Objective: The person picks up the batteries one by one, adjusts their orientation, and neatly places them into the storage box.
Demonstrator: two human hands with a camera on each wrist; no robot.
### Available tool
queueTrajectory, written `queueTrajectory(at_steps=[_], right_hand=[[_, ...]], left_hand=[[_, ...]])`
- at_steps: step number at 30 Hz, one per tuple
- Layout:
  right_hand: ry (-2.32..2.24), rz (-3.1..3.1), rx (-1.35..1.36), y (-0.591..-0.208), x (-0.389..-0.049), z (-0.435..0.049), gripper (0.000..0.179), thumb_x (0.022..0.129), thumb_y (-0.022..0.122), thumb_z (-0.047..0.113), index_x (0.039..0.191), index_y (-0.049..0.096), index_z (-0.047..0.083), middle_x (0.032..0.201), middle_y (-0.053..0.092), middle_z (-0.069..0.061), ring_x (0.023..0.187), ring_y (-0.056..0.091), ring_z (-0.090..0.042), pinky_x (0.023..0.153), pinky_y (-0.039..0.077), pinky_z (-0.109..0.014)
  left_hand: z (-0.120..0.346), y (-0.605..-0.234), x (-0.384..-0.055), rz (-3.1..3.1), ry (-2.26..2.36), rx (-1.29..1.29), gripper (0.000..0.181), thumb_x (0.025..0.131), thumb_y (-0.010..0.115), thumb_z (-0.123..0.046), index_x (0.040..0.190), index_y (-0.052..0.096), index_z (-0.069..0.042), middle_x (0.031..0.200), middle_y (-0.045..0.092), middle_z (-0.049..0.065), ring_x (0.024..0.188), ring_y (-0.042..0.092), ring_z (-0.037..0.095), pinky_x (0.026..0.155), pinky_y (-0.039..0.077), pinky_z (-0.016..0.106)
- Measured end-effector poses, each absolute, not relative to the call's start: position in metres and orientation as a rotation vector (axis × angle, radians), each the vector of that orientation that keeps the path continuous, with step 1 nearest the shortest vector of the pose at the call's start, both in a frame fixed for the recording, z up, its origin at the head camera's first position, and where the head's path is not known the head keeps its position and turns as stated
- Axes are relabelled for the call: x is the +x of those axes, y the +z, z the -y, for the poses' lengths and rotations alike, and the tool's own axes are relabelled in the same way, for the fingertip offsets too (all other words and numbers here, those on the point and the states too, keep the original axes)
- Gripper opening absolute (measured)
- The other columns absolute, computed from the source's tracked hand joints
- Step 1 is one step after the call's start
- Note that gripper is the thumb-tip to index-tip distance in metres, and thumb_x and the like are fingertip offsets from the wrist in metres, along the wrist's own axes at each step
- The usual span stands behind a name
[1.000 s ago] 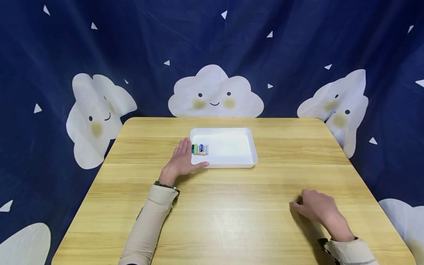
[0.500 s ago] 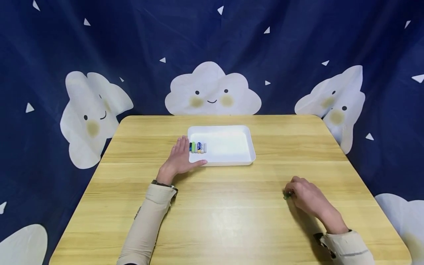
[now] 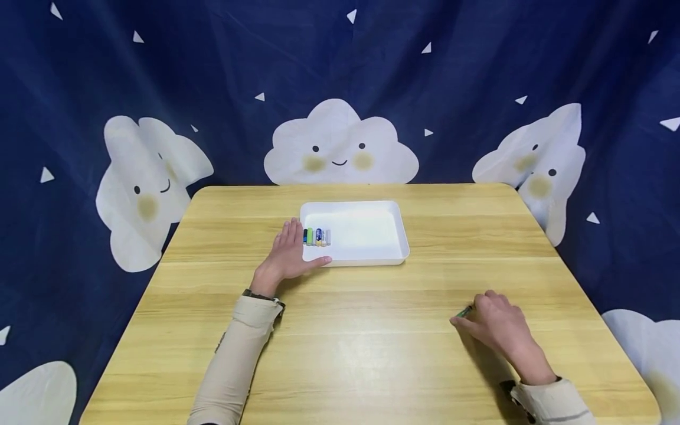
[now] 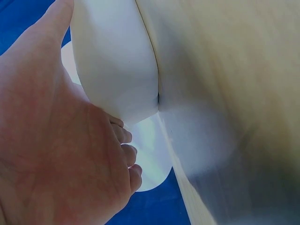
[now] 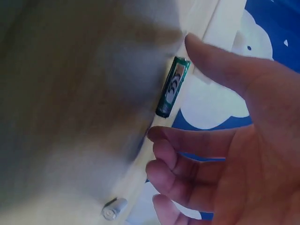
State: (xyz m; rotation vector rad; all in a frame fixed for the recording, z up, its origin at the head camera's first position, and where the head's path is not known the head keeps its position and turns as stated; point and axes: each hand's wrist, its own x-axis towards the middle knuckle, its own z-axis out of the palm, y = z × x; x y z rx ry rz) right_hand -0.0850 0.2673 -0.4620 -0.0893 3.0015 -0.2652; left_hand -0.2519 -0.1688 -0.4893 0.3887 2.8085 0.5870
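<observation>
A green battery [image 5: 172, 88] lies on the table between the spread thumb and forefinger of my right hand [image 3: 502, 327], and in the right wrist view it looks clear of both. Past my fingertips in that view lies a silver battery [image 5: 112, 209], which my hand hides in the head view. My left hand [image 3: 285, 254] stays flat along the left side of a white tray [image 3: 366, 260], thumb stretched over its front rim. Inside the tray, several batteries [image 3: 319, 237] stand side by side in a row at the left end. The left wrist view shows the tray's outer wall [image 4: 117, 61] beside my palm.
The wooden table [image 3: 350, 330] has rounded corners and reaches to a dark blue curtain [image 3: 239, 71] printed with clouds. The table's right edge [image 3: 600, 313] runs beyond my right hand.
My right hand first moves away from me, then its thumb and forefinger spread, leaving the green battery showing between them. The head view has shifted slightly. My left hand stays at the tray.
</observation>
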Motion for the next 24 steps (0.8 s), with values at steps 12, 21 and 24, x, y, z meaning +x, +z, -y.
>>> queueTrajectory(at_steps=[12, 21, 24], right_hand=[[-0.345, -3.081, -0.269, -0.467, -0.097, -0.264, 0.033, 0.082, 0.084, 0.047, 0.089, 0.072, 0.017, 0.087, 0.069, 0.004, 0.073, 0.063, -0.014, 0.058, 0.051, -0.039], [-0.760, -3.087, -0.484, -0.459, -0.133, -0.250, 0.031, 0.087, 0.083, 0.041, 0.103, 0.076, 0.015, 0.071, 0.050, 0.005, 0.063, 0.043, -0.006, 0.055, 0.036, -0.022], [-0.914, -3.060, -0.590, -0.457, -0.149, -0.242, 0.032, 0.089, 0.082, 0.035, 0.109, 0.076, 0.011, 0.070, 0.049, 0.005, 0.064, 0.044, -0.005, 0.057, 0.038, -0.022]], left_hand=[[0.169, -0.489, -0.250, -2.821, 0.572, 0.390, 0.131, 0.085, 0.057, -0.082, 0.163, -0.007, 0.003, 0.174, -0.011, 0.023, 0.162, -0.010, 0.040, 0.132, 0.005, 0.057], [0.168, -0.487, -0.248, -2.818, 0.598, 0.394, 0.130, 0.086, 0.059, -0.079, 0.164, -0.005, 0.003, 0.174, -0.011, 0.022, 0.163, -0.009, 0.039, 0.133, 0.005, 0.056], [0.169, -0.487, -0.247, -2.822, 0.601, 0.392, 0.129, 0.086, 0.059, -0.079, 0.164, -0.004, 0.003, 0.174, -0.010, 0.022, 0.163, -0.008, 0.040, 0.132, 0.005, 0.058]])
